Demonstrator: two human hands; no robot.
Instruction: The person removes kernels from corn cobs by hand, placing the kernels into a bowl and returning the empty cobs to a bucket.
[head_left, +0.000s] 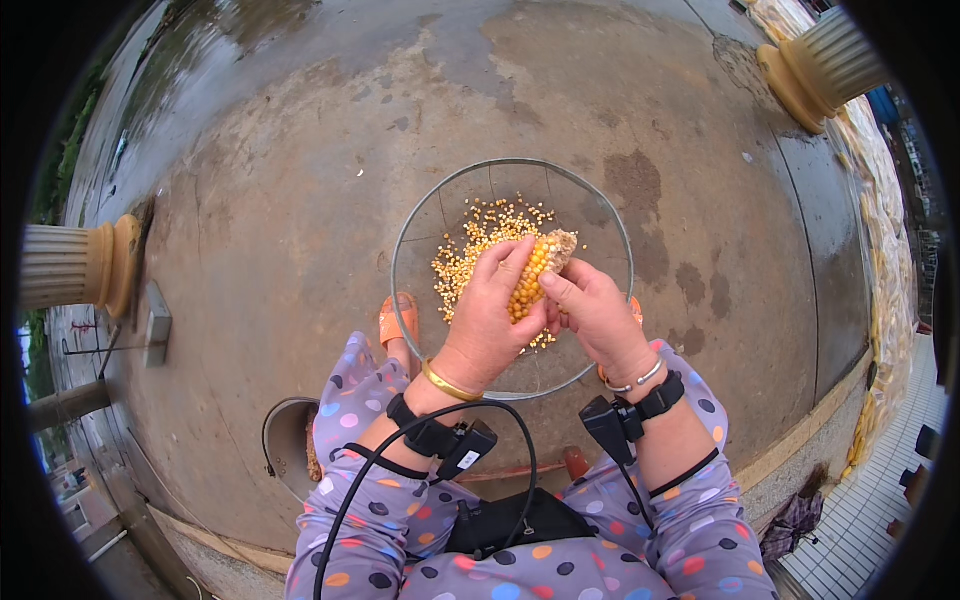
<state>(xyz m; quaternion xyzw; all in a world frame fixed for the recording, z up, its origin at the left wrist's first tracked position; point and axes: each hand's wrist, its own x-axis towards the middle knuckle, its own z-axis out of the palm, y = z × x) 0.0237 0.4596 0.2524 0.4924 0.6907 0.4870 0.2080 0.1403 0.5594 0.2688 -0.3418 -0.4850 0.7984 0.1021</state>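
Note:
My left hand (491, 307) is closed around a partly shelled ear of yellow corn (534, 268), tilted with its bare, kernel-free end toward the upper right. The thumb and fingers of my right hand (592, 304) press on the ear's lower right side. Both hands are above a round metal-rimmed basin or sieve (517, 160), where loose corn kernels (480, 244) lie scattered. The part of the basin under my hands is hidden.
A bucket (289, 442) with a cob inside stands at the lower left. Fluted column bases (116, 266) (802, 86) rise at both sides. Corn under plastic sheeting (885, 277) lines the right edge. A folded umbrella (795, 525) lies lower right.

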